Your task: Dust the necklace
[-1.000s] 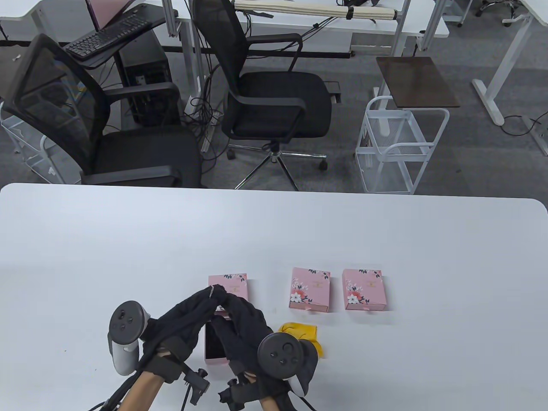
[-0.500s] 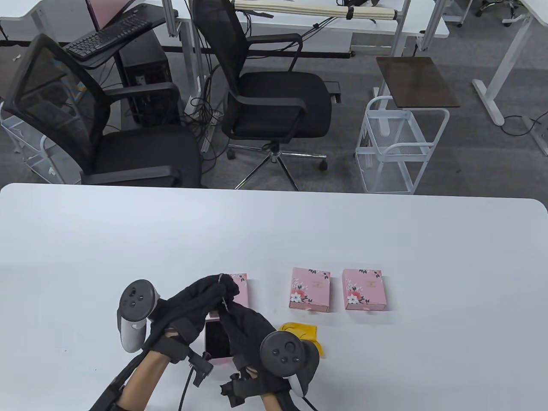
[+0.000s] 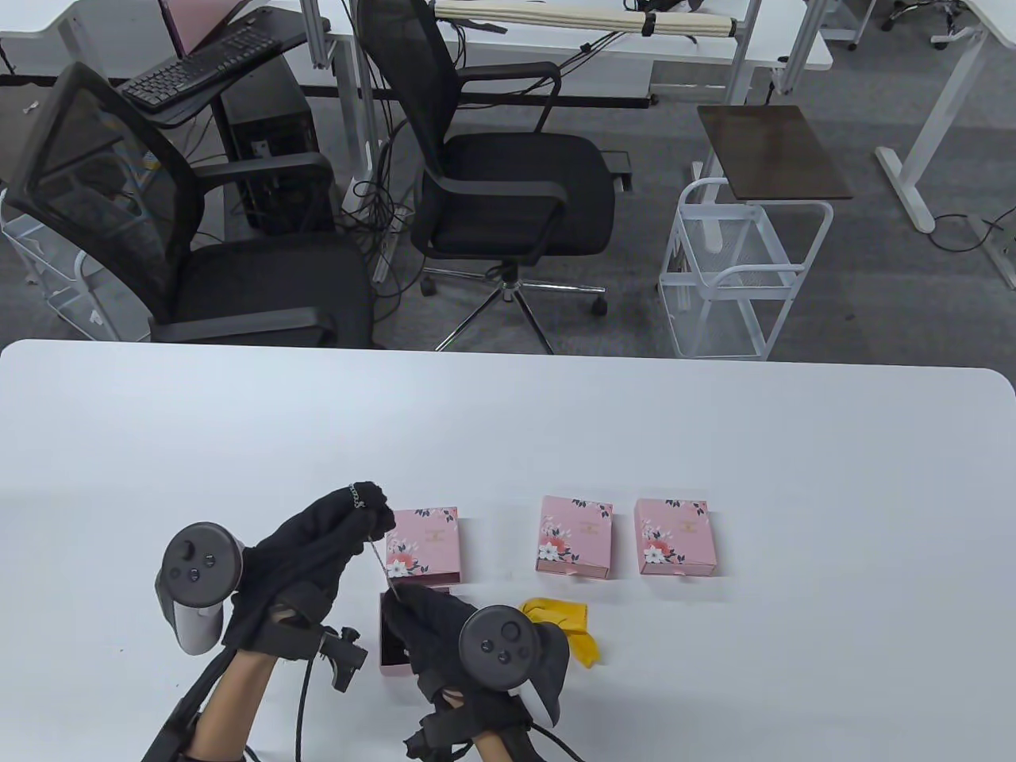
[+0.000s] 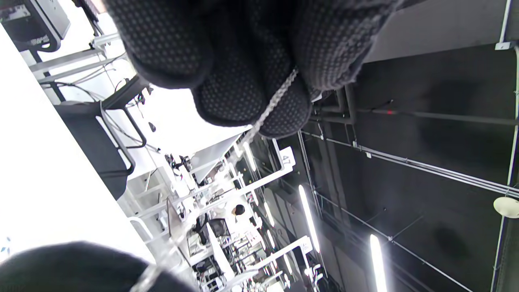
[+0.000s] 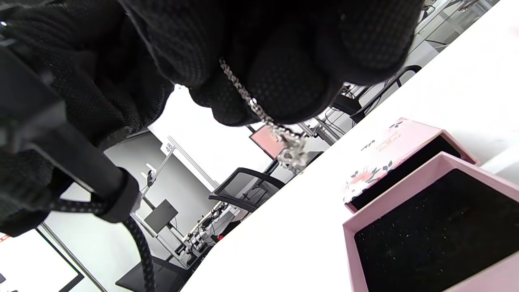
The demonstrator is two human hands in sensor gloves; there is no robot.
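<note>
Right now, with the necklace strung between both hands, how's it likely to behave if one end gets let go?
Probably floppy: the necklace is a thin chain, straight only because the left hand and right hand pull it taut. Released, it would likely drop and swing. Likely light, given fingertip pinches hold it. The fine links could slip through glove fabric.

I see both hands low at the table view's bottom edge, gloved, w/ a tracker on the back of each. Left hand [image 3: 317, 540] is raised and reaches fwd, fingertips [image 4: 251, 101] bunched in a pinch on the necklace [image 3: 373, 548]. Right hand [image 3: 444, 627] sits lower and nearer me, fingers [image 5: 284, 93] curled in, also pinching the chain. Hands are apart, chain taut btwn them. Both forearms enter from the bottom, cables trailing off the wrists.
</note>
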